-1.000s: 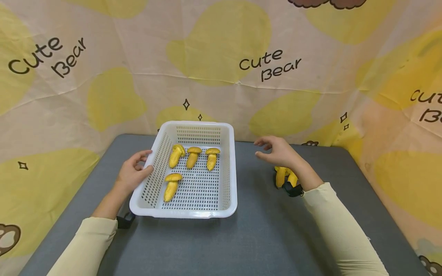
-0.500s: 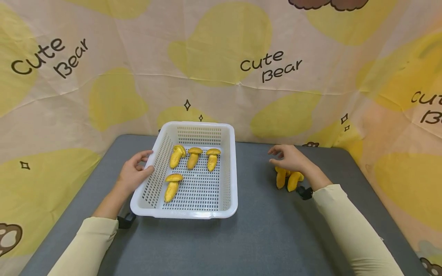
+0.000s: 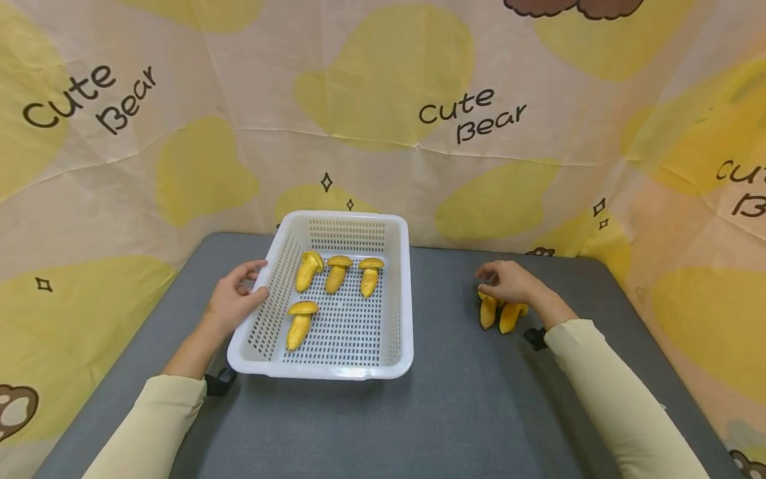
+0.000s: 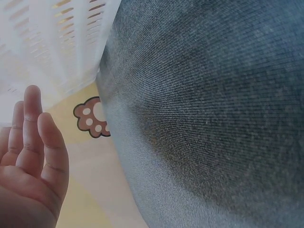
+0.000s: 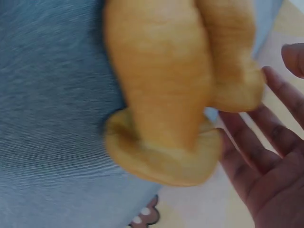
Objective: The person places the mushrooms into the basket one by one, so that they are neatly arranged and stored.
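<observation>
A white perforated plastic basket (image 3: 408, 313) stands left of centre on the table, with several yellow mushrooms inside; one mushroom (image 3: 298, 328) lies nearer the front. My left hand (image 3: 230, 303) is at the basket's left rim, thumb and fingertips at its edge. In the left wrist view its fingers (image 4: 32, 126) look nearly straight beside the basket wall (image 4: 61, 33); whether they touch it I cannot tell. My right hand (image 3: 512, 282) is over two yellow mushrooms (image 3: 487, 313) on the table. The right wrist view shows a blurred mushroom (image 5: 161, 71) close up, with loosely extended fingers beside its cap.
A grey cloth-covered table (image 3: 383, 426) bears everything. Behind it hangs a pale yellow printed cloth (image 3: 371, 80) with lettering, meeting the table's back edge. Dark wrist straps (image 3: 220, 382) sit on both forearms.
My right hand has moved right and down, towards the two mushrooms on the table. The left hand and the basket stay where they were.
</observation>
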The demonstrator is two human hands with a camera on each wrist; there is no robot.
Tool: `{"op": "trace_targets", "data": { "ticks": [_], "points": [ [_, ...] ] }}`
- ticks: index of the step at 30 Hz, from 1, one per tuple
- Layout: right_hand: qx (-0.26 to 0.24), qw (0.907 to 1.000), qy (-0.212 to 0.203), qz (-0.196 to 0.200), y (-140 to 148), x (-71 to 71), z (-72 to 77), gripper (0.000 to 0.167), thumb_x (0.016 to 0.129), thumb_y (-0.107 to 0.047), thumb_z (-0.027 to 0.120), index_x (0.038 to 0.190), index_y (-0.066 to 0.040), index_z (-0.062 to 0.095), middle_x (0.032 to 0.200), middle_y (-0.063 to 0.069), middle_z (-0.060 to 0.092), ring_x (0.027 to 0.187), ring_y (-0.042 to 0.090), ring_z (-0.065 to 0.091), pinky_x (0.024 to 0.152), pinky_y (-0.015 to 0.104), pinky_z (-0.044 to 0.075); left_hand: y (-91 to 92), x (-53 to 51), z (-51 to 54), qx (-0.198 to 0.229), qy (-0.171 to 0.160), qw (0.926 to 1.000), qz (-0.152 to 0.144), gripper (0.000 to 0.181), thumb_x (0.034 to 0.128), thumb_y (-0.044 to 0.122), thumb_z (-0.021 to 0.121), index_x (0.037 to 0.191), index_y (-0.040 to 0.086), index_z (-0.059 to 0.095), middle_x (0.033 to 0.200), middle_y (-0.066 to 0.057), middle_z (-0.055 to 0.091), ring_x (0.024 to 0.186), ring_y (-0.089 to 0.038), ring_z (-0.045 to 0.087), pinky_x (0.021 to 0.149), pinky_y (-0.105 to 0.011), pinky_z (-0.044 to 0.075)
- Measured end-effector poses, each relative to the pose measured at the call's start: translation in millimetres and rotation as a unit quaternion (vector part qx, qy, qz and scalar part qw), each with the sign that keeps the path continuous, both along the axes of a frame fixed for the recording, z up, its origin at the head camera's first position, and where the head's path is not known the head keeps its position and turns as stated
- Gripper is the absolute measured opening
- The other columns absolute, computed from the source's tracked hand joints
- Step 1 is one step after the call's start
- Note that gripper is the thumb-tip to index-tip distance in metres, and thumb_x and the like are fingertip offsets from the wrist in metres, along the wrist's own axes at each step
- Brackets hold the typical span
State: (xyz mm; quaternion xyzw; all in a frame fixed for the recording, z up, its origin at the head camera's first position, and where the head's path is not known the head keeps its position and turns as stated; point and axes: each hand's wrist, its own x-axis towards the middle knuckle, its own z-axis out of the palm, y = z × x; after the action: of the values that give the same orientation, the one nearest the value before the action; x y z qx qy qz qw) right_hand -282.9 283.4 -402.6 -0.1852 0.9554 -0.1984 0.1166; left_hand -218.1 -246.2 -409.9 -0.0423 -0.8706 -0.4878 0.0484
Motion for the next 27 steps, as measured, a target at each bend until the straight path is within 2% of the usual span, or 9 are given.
{"op": "trace_targets", "data": {
  "ticks": [4,11,17,27],
  "points": [
    [-0.003,1.0000,-0.003,0.002,5.5,-3.3,-9.8,0.028,0.093,-0.020,0.060,0.116,-0.006,0.066,0.108,0.013,0.067,0.097,0.027,0.063,0.085,0.046,0.053,0.4,0.1,0.4,-0.002,-0.002,1.0000,0.002,0.052,0.0886,0.010,0.056,0.140,0.007,0.045,0.116,-0.020,0.051,0.061,-0.003,0.063,0.052,-0.028,0.057],
    [-0.013,0.9999,0.005,0.009,11.2,-5.0,-21.5,0.025,0.094,-0.020,0.059,0.113,-0.007,0.068,0.109,0.012,0.069,0.101,0.030,0.064,0.088,0.049,0.051,0.3,-1.8,-1.4,-0.005,0.003,1.0000,0.004,0.051,0.0883,0.009,0.056,0.138,0.006,0.046,0.115,-0.019,0.052,0.061,-0.003,0.062,0.053,-0.027,0.057],
    [-0.012,0.9999,0.003,0.009,11.2,-6.5,-23.2,0.025,0.094,-0.020,0.057,0.112,-0.008,0.069,0.110,0.012,0.069,0.102,0.030,0.064,0.089,0.049,0.052,0.8,-1.3,0.2,-0.012,0.005,0.9999,0.006,0.052,0.0882,0.009,0.056,0.139,0.006,0.046,0.115,-0.019,0.052,0.060,-0.003,0.061,0.052,-0.027,0.056],
    [-0.002,0.9998,0.009,0.020,11.7,-8.6,-21.2,0.021,0.094,-0.019,0.057,0.106,-0.008,0.071,0.102,0.009,0.071,0.090,0.022,0.065,0.081,0.043,0.054,0.9,0.1,-0.5,-0.006,0.002,1.0000,0.006,0.052,0.0880,0.008,0.057,0.138,0.005,0.046,0.115,-0.019,0.051,0.061,-0.003,0.061,0.053,-0.027,0.057]
  ]
}}
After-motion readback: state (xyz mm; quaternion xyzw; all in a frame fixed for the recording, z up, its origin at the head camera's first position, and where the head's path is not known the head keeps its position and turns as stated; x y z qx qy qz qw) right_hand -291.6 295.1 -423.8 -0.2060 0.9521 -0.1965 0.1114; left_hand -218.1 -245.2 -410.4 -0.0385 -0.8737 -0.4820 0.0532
